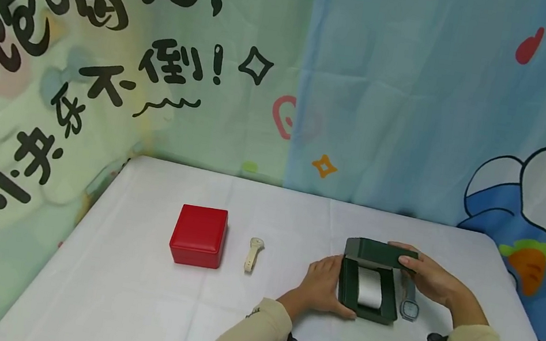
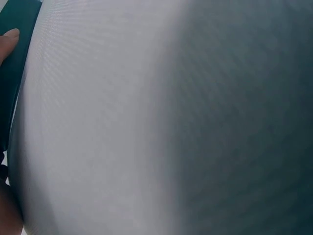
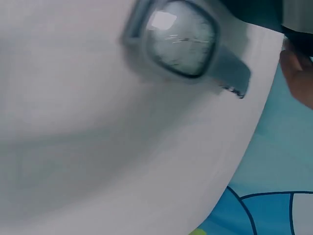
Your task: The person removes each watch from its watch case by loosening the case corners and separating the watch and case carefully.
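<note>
A dark green watch box [image 1: 378, 318] stands with its lid [image 1: 372, 248] raised, showing a white cushion [image 1: 369, 288] inside. My left hand [image 1: 320, 287] holds the base at its left side, thumb along the front edge. With thumb in front and fingers behind, my right hand [image 1: 438, 282] grips the lid's right end. Just right of the box, below that hand, lies a grey-blue watch [image 1: 409, 309], its squarish dial [image 3: 183, 41] facing up in the right wrist view. The cushion [image 2: 98, 117] fills most of the left wrist view, blurred.
On the white table [image 1: 140, 292], a closed red box [image 1: 198, 237] sits to the left. Between it and the green box lies a cream watch [image 1: 253, 255]. Printed cloth curtains [image 1: 393, 94] hang behind the table's far edge.
</note>
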